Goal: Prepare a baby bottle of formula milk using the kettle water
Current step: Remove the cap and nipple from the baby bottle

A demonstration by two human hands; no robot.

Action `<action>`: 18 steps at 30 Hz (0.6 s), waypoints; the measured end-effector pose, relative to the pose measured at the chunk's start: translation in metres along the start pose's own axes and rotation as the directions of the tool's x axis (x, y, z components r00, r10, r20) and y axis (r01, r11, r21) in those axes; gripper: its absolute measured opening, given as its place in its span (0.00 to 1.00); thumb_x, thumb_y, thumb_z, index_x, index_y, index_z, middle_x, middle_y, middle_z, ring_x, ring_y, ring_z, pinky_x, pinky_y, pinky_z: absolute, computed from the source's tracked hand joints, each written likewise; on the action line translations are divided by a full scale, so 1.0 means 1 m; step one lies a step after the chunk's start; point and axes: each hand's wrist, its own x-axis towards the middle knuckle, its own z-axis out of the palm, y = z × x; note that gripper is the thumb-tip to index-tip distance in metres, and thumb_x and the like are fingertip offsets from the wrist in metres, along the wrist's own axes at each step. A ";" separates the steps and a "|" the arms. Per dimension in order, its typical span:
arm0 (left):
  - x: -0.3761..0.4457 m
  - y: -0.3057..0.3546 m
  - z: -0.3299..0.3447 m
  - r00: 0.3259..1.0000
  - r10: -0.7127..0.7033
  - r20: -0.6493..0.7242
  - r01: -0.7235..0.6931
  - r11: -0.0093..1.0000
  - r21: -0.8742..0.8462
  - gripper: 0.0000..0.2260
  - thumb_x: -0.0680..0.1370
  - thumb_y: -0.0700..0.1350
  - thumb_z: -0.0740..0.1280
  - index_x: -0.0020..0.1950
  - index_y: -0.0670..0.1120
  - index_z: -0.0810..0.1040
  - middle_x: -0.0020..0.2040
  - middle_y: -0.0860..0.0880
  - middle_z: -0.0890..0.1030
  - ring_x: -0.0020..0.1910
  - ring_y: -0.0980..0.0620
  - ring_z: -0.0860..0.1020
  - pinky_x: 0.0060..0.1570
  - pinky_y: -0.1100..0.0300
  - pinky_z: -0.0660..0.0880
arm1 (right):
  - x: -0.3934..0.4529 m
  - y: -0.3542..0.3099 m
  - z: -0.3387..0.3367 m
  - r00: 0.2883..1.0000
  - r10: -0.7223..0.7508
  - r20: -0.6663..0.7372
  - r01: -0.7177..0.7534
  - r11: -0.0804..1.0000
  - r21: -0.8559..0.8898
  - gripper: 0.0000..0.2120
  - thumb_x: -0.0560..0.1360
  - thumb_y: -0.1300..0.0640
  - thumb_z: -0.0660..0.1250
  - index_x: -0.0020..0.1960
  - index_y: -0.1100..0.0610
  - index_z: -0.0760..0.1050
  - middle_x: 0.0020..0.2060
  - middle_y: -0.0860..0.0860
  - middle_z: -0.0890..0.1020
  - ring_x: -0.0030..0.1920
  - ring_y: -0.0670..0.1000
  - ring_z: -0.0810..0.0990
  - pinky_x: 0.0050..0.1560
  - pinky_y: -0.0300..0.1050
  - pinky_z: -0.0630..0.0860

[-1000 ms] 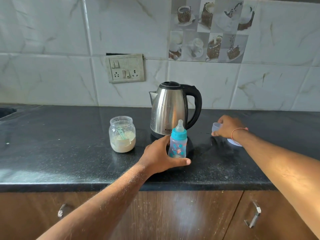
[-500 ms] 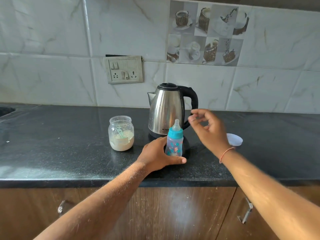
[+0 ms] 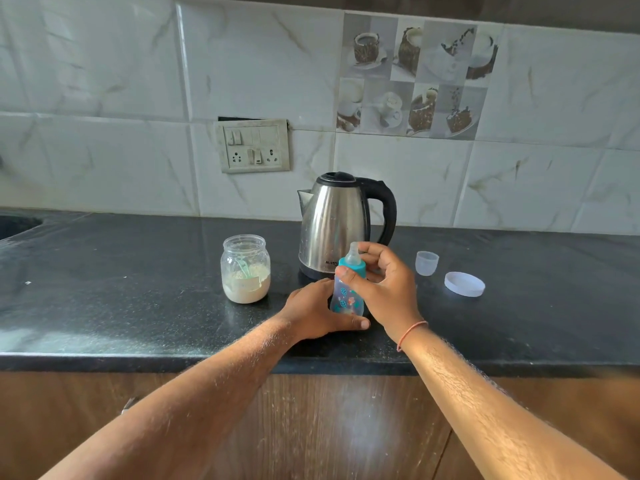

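Note:
A small baby bottle (image 3: 344, 299) with a teal collar and clear teat stands upright on the black counter (image 3: 138, 306), in front of a steel kettle (image 3: 334, 226) with a black handle. My left hand (image 3: 311, 311) grips the bottle's base. My right hand (image 3: 384, 289) has thumb and fingers curled round the teal collar. An open glass jar (image 3: 245, 273) of white formula powder with a scoop inside stands to the left. The bottle's clear cap (image 3: 427, 262) stands to the right of the kettle.
A white lid (image 3: 464, 284) lies flat on the counter right of the clear cap. A switch and socket plate (image 3: 254, 146) is on the tiled wall behind. A sink edge (image 3: 17, 225) shows at far left. Wooden cabinet doors are below the counter.
My right hand left the clear cap on the counter at the right, swung back to the bottle and closed on its teal collar. My left hand kept holding the bottle's base.

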 end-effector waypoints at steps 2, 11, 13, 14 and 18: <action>0.003 -0.002 -0.002 0.999 -0.013 0.038 0.014 1.000 -0.016 0.37 0.70 0.70 0.80 0.74 0.58 0.75 0.65 0.59 0.83 0.66 0.55 0.81 0.73 0.48 0.76 | 0.004 0.004 -0.003 0.999 0.015 0.052 -0.017 1.000 0.026 0.19 0.73 0.50 0.83 0.61 0.43 0.82 0.55 0.42 0.88 0.59 0.47 0.87 0.62 0.52 0.86; 0.010 -0.010 0.000 1.000 -0.001 0.018 0.001 1.000 -0.002 0.36 0.69 0.72 0.80 0.71 0.58 0.77 0.61 0.61 0.84 0.64 0.56 0.81 0.70 0.52 0.77 | 0.003 0.010 -0.010 0.976 0.042 0.214 -0.089 0.973 0.214 0.19 0.82 0.53 0.74 0.71 0.50 0.77 0.65 0.47 0.86 0.70 0.49 0.82 0.71 0.54 0.79; 0.010 -0.009 0.000 1.000 0.005 0.012 -0.005 1.000 0.012 0.33 0.71 0.70 0.79 0.71 0.58 0.77 0.57 0.63 0.83 0.61 0.58 0.80 0.69 0.55 0.76 | 0.003 0.010 -0.006 0.990 0.009 0.139 -0.017 0.998 0.056 0.25 0.74 0.41 0.78 0.69 0.42 0.78 0.63 0.39 0.84 0.68 0.45 0.81 0.71 0.55 0.78; 0.010 -0.008 0.001 1.000 0.006 0.012 -0.006 1.000 0.015 0.32 0.72 0.69 0.79 0.71 0.57 0.76 0.55 0.64 0.81 0.60 0.59 0.79 0.68 0.55 0.75 | 0.002 0.010 -0.005 0.994 -0.001 0.109 0.001 1.000 0.000 0.27 0.71 0.39 0.79 0.68 0.39 0.78 0.61 0.36 0.83 0.66 0.43 0.80 0.68 0.54 0.78; 0.009 -0.006 0.002 1.000 0.019 0.007 -0.019 1.000 0.006 0.30 0.73 0.67 0.79 0.70 0.59 0.76 0.54 0.65 0.80 0.59 0.60 0.79 0.69 0.55 0.76 | 0.002 0.012 -0.004 0.999 -0.006 0.054 0.006 1.000 0.000 0.26 0.74 0.49 0.82 0.69 0.40 0.79 0.57 0.34 0.84 0.63 0.43 0.82 0.63 0.57 0.83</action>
